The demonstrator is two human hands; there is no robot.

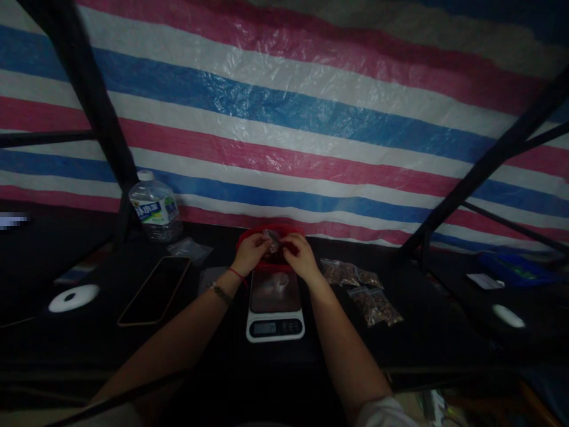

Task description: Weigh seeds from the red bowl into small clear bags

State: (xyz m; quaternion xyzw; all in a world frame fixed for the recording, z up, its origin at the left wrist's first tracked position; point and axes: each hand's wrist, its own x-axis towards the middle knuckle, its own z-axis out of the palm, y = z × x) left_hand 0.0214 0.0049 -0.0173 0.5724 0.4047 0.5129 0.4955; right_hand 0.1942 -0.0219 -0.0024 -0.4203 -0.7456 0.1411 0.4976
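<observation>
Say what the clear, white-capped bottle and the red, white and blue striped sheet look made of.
The clear bottle looks like smooth plastic, see-through with highlights, though glass is possible. The striped sheet looks like shiny plastic, its creases catching light; any weave is unclear.

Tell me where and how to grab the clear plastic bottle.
Take the clear plastic bottle around its body, just below the shoulder, with the left hand. Come from the front right: the black post crowds its left and the striped sheet hangs behind. It stands upright, and the broad body should give a surer hold than the narrow cap.
</observation>
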